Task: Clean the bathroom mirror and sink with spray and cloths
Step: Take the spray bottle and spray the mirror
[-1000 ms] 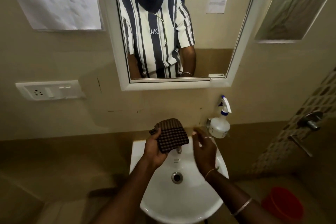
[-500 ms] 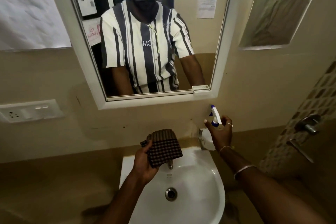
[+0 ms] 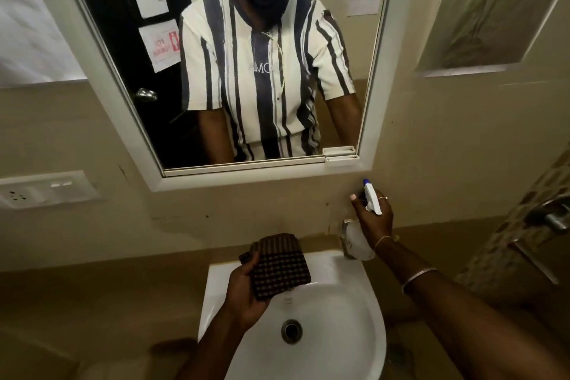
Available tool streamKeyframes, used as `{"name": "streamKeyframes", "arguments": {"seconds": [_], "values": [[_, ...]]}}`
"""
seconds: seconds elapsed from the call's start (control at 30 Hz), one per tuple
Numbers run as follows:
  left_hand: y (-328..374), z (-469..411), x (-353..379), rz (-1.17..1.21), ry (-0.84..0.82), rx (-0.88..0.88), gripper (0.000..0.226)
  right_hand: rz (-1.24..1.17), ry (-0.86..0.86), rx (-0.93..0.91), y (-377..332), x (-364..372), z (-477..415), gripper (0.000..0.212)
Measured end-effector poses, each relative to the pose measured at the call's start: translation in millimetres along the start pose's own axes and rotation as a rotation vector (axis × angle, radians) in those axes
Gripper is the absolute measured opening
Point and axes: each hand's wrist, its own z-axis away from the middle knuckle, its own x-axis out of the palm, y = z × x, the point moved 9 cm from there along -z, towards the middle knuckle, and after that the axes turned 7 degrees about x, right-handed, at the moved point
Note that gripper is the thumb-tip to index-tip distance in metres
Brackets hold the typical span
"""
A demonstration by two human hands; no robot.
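Right grip [image 3: 371,219] has gone from over the sink [image 3: 339,305] to the spray bottle [image 3: 357,244] at back right. The camera has tilted up, so more of the mirror [image 3: 381,71] shows.

Head view: the right grip is wrapped round the bottle's neck, fingers curled under the white trigger head. The bottle sits at the sink's rear right corner against the wall, next to a metal fitting [image 3: 345,225]. I can't tell if it is lifted off yet. The left grip [image 3: 246,290] holds a folded checked cloth [image 3: 279,265], thumb on top, over the back edge of the sink. The mirror hangs on the wall above in a white frame. Its glass shows the person's reflection, with no droplets or wipe streaks visible. The sink bowl is white and its drain [image 3: 291,331] is open.

Progress looks early. Both tools are in hand but nothing seems sprayed or wiped. Left to do: spray and wipe the mirror, then the sink.
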Motion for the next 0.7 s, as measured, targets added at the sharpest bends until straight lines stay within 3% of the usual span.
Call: {"name": "streamKeyframes", "arguments": {"seconds": [0.3, 0.57, 0.7], "values": [[6.6, -3.6, 20.2, -0.018, -0.016, 0.031, 0.045, -0.032, 0.008, 0.031, -3.8, -12.4, 15.0, 0.031], [17.2, -6.2, 42.6, -0.101, -0.051, 0.056, 0.044, -0.084, -0.188, 0.029, -29.7, -6.5, 94.9, 0.017], [20.1, 0.2, 45.8, -0.137, -0.071, 0.061, 0.042, -0.046, -0.241, 0.098, -17.5, 6.1, 148.7, 0.029]]}}
